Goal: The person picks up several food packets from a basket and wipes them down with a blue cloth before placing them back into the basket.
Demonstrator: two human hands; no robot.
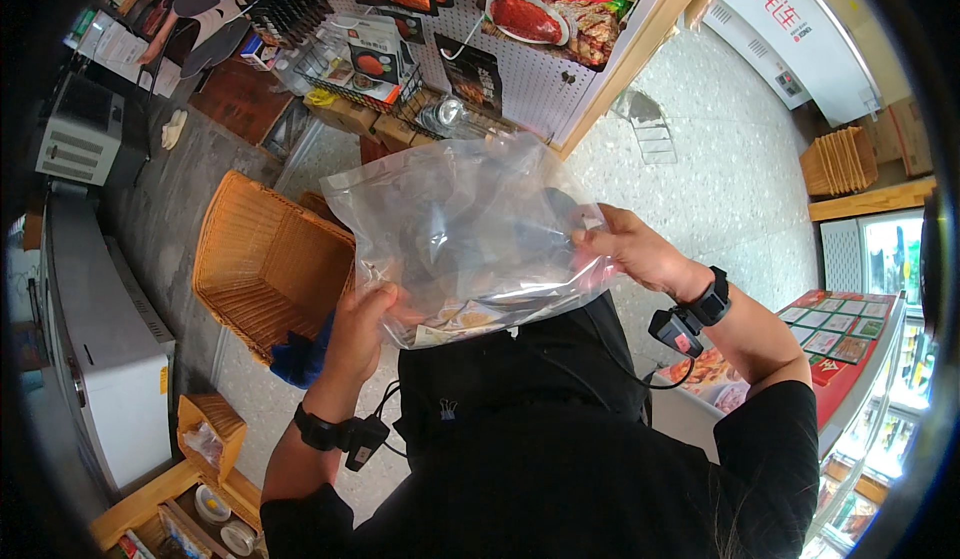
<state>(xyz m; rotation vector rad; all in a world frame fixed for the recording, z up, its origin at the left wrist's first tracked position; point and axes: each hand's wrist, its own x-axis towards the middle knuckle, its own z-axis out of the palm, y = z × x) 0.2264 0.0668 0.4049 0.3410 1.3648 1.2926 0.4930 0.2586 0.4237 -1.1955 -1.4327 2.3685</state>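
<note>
A large clear plastic bag [480, 221] is stretched between my two hands in front of my body. My left hand [364, 326] pinches its lower left corner, thumb on top. My right hand [637, 248] grips the right edge, with the fingers partly behind the film. Along the bag's bottom lie some flat printed pieces [472, 315]; glare and folds in the plastic keep me from telling what they are. Left of the bag stands an orange-brown wicker basket [262, 259], and a dark blue cloth-like item [300, 353] is by its lower edge.
Beyond the bag, a pegboard [540, 94] carries printed food packets [570, 11]. A wire basket [360, 83] sits beside it. White chest freezers [120, 401] line the left side. At right is a red-topped counter [840, 356] with cards. Stacked wicker baskets [840, 161] stand farther back.
</note>
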